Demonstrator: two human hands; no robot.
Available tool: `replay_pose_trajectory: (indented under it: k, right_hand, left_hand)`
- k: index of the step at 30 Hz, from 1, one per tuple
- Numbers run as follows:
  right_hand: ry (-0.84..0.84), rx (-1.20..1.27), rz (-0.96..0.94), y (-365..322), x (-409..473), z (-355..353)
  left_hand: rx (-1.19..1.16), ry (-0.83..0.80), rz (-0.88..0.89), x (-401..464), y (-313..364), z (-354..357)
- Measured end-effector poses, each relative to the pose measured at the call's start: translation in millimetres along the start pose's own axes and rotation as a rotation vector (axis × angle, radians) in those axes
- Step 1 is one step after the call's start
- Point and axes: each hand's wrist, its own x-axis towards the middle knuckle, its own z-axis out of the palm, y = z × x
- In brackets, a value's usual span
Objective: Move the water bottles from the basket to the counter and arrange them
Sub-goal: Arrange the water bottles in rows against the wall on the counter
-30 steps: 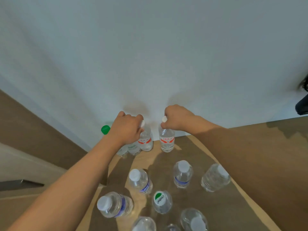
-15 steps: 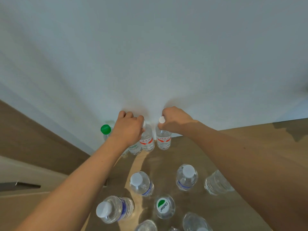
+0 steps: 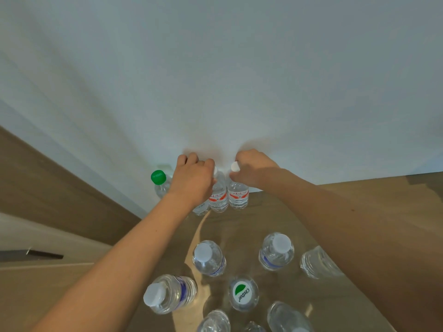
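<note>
Two red-labelled water bottles stand side by side against the white wall at the back of the brown counter (image 3: 299, 212). My left hand (image 3: 191, 180) grips the neck of the left red-labelled bottle (image 3: 218, 197) from above, hiding most of its cap. My right hand (image 3: 254, 168) holds the right red-labelled bottle (image 3: 238, 195) by its neck just under the white cap. A green-capped bottle (image 3: 158, 177) stands further left in the same row, and one more clear bottle (image 3: 201, 208) is partly hidden under my left wrist.
Several clear bottles stand loosely on the near part of the counter, among them a white-capped one (image 3: 208, 257), another (image 3: 275, 250), one with a green leaf on its cap (image 3: 242, 293) and a tilted one (image 3: 167, 293). The counter's left edge drops to a wooden floor (image 3: 48, 188).
Both hands have pushed their red-labelled bottles back toward the wall and closer together, so the two now stand nearly touching. The view has tipped slightly forward.
</note>
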Motion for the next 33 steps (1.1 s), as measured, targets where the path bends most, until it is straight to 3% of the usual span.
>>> replay_pose_trajectory:
  k: [10, 15, 20, 27, 33]
  right_hand:
    - [0.023, 0.036, -0.013, -5, -33, -8]
    - [0.066, 0.023, -0.031, 0, -90, -31]
    - [0.046, 0.028, -0.207, -7, -156, -40]
    - [-0.070, -0.044, -0.360, -29, -189, -16]
    - [-0.146, -0.141, -0.407, -56, -179, 11]
  left_hand:
    - [0.034, 0.077, -0.080, -17, 12, -23]
    - [-0.157, 0.234, -0.180, -73, 15, -55]
    - [-0.419, 0.330, -0.348, -148, 22, -68]
    - [-0.450, 0.320, -0.526, -229, 26, -68]
    - [-0.467, 0.133, -0.670, -268, 31, -60]
